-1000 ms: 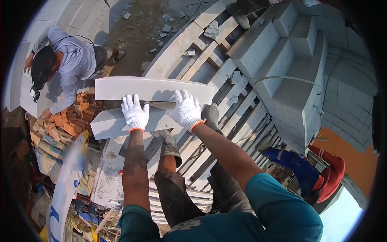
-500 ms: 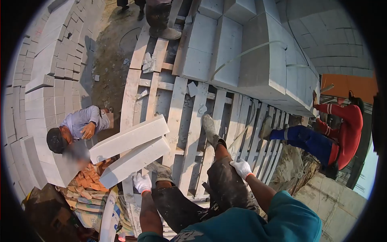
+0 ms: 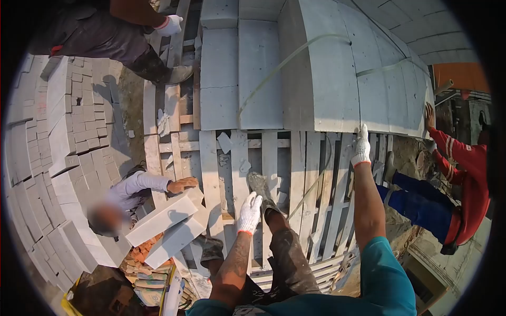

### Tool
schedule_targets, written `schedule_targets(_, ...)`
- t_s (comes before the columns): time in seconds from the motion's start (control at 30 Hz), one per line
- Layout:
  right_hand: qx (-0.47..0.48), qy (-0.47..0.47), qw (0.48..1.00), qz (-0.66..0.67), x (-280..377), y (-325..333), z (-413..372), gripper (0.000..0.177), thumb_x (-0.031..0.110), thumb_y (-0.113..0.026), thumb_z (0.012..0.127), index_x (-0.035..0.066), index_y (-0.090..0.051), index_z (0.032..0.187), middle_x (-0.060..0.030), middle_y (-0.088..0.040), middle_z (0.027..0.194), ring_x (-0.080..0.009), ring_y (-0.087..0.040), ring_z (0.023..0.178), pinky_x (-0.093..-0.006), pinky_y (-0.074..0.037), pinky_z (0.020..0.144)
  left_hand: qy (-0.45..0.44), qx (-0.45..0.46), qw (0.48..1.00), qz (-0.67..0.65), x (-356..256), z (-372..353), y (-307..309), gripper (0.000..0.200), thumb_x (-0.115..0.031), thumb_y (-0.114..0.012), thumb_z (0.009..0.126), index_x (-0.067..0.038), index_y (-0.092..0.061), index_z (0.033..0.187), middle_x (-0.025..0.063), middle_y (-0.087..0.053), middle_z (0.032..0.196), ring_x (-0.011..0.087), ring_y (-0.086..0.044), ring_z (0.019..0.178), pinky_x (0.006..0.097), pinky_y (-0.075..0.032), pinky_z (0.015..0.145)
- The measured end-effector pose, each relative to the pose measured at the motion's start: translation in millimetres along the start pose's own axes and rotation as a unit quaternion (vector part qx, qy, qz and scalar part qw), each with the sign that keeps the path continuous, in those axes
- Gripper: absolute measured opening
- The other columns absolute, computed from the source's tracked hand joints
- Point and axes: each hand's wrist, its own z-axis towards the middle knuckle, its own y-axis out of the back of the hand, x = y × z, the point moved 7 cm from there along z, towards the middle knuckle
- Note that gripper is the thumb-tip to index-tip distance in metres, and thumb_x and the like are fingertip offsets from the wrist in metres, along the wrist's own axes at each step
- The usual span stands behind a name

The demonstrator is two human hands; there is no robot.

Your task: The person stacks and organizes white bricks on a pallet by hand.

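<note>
My right hand (image 3: 362, 146), in a white knit glove, reaches forward with its fingers stretched out to the lower front edge of the large stacked pale grey blocks (image 3: 337, 100). The fingertips seem to touch that edge. Also gloved, my left hand (image 3: 249, 213) hangs above the wooden pallet (image 3: 211, 174) beside my boot (image 3: 260, 189), its fingers extended and nothing in it. To its left, two loose long blocks (image 3: 166, 218) lie side by side, and a co-worker's bare hand (image 3: 182, 184) rests at their far end.
A co-worker in red (image 3: 464, 179) at right has a hand on the stack's end. Another person's leg (image 3: 153, 66) stands on the pallet at upper left. Plastic straps (image 3: 295, 55) cross the stack. Broken pieces (image 3: 225, 142) lie among gapped slats. More blocks (image 3: 63, 116) rise at left.
My hands have left my knees; the right reached out to the stack, the left moved forward. The co-worker at left has put a hand on the loose blocks. A person came closer at upper left.
</note>
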Motion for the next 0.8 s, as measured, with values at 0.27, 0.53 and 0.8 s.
schedule_targets(0.27,-0.035,-0.007,0.993,0.108,23,-45,-8,0.062,0.051,-0.056,0.088,-0.003,-0.058,0.118,-0.0135,-0.065,0.107,-0.0269,-0.060,0.092,-0.0372,-0.046,0.086,-0.027,-0.017,0.983,0.180,-84,29,-80,0.050,-0.035,-0.054,0.091,0.001,-0.052,0.126,0.0142,-0.054,0.130,0.0247,-0.047,0.124,0.0313,-0.033,0.105)
schedule_targets(0.53,-0.148,0.127,0.964,-0.179,17,-31,-28,0.064,0.053,-0.052,0.089,-0.008,-0.058,0.105,-0.0236,-0.064,0.094,-0.0326,-0.060,0.084,-0.0402,-0.045,0.081,-0.081,0.067,0.987,-0.120,-189,100,-148,0.076,-0.039,-0.058,0.091,0.005,-0.024,0.143,0.0171,-0.031,0.147,0.0228,-0.034,0.134,0.0304,-0.027,0.110)
schedule_targets(0.8,0.050,0.145,0.977,-0.150,-14,-56,-53,0.054,0.052,-0.053,0.089,-0.001,-0.056,0.103,-0.0092,-0.057,0.092,-0.0196,-0.052,0.085,-0.0359,-0.042,0.081,-0.065,0.105,0.988,-0.091,-225,139,-112,0.083,-0.046,-0.062,0.083,0.002,-0.029,0.143,0.0185,-0.042,0.140,0.0244,-0.034,0.133,0.0334,-0.024,0.109)
